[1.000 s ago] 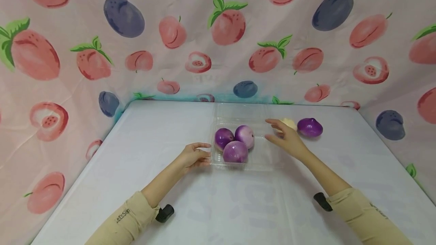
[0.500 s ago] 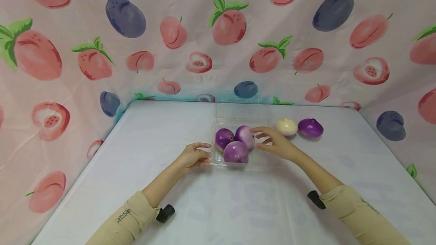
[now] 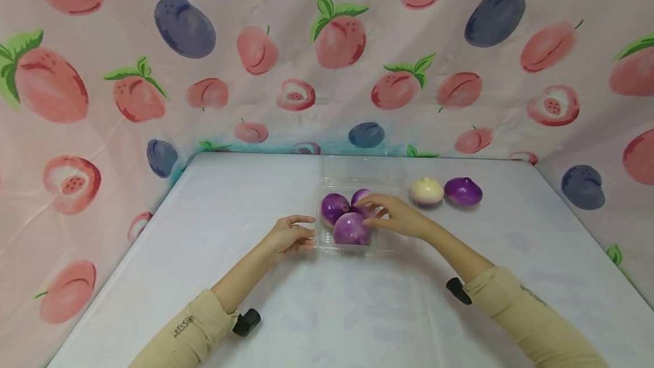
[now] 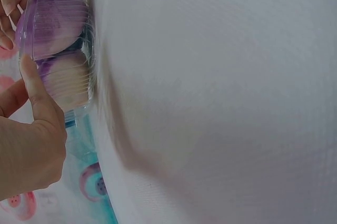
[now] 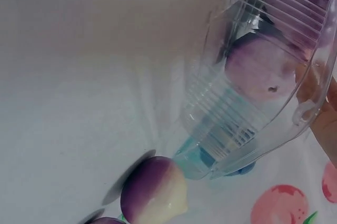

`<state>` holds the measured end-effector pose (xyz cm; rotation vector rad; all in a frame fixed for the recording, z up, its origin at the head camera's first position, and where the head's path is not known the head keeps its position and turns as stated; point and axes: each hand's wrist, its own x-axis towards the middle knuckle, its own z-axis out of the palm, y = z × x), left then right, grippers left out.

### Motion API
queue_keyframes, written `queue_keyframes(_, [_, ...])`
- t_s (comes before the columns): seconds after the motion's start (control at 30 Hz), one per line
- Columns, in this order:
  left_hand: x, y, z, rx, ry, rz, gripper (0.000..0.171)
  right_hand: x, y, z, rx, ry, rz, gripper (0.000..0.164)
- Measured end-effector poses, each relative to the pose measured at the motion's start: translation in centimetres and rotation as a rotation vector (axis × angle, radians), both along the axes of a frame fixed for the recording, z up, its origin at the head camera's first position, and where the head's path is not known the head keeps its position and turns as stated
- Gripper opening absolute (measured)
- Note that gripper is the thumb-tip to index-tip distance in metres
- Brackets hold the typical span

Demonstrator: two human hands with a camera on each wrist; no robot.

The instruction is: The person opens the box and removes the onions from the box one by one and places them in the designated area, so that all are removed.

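A clear plastic clamshell box [image 3: 393,243] lies opened on the table, with three purple onions inside. My left hand [image 3: 292,236] is at its left side, fingertips right at the rim; in the left wrist view, one extended finger [image 4: 32,74] meets the box edge. My right hand [image 3: 395,216] reaches over the box and grips the back right onion [image 3: 360,194], with fingers and thumb around it and covering much of it. The front onion [image 3: 351,230] and the back left onion [image 3: 334,209] sit close beside it. Through the clear wall, the right wrist view shows the gripped onion [image 5: 260,68].
Right of the box, a pale-topped onion [image 3: 426,191] and another purple onion [image 3: 463,192] rest on the white-covered table [image 3: 245,180]. Behind the table hangs a fruit-printed cloth [image 3: 306,44]. The box's transparent raised lid [image 3: 363,167] is at the back.
My right hand has moved left from beside the pale-topped onion to the back right onion in the box, uncovering the pale-topped one. The left hand stays at the box's side.
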<state>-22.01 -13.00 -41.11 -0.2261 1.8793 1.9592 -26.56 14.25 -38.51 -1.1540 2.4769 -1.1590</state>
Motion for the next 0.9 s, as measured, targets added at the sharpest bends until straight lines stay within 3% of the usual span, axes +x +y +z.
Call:
queue_keyframes(0.2, [0.1,0.0,0.0,-0.002,-0.006,-0.007,0.044,0.0,-0.8,0.6,0.059,-0.021,0.005,0.039])
queue_keyframes(0.47, [0.0,0.0,0.0,0.005,-0.008,0.005,0.044,0.1,-1.7,0.5,0.215,-0.005,0.053,0.046])
queue_keyframes(0.9, [0.2,0.1,0.1,-0.003,0.0,-0.002,0.044,0.3,-1.4,0.8,0.161,-0.009,0.075,0.047])
